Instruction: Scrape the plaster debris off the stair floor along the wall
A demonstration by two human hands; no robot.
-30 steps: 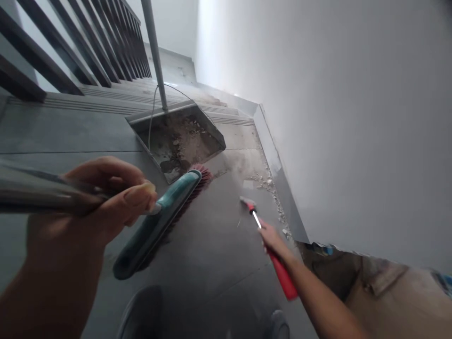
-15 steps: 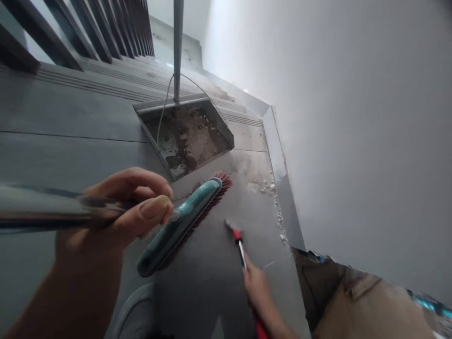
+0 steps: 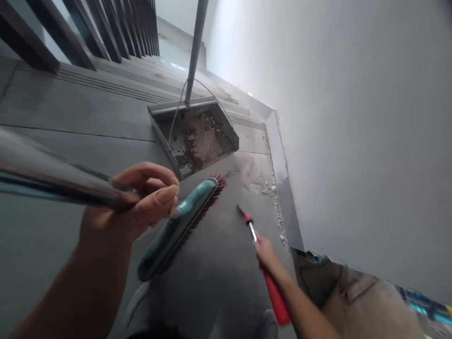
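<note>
My left hand (image 3: 134, 202) is closed around the metal handle of a push broom whose teal head (image 3: 176, 226) carries reddish bristles and rests on the tiled floor. Lower right, my right hand (image 3: 266, 252) grips a red-handled tool (image 3: 277, 299) by its metal shaft; its small dark tip points toward the floor just right of the broom, and its exact kind is unclear. Beyond the broom head stands a metal dustpan (image 3: 165, 108) with an upright pole, holding dust and rubble (image 3: 203, 136).
White crumbs (image 3: 273, 193) lie along the skirting (image 3: 289, 212) below the white wall (image 3: 353, 132). Stairs go down behind the dustpan, with dark railing bars (image 3: 84, 28) at upper left. At lower right is a brown area with debris (image 3: 360, 292) past the floor's edge.
My right hand and the red-handled tool have moved right and slightly up, showing more of the red handle. My left hand has shifted right, with the broom handle angled more steeply. The view has moved slightly.
</note>
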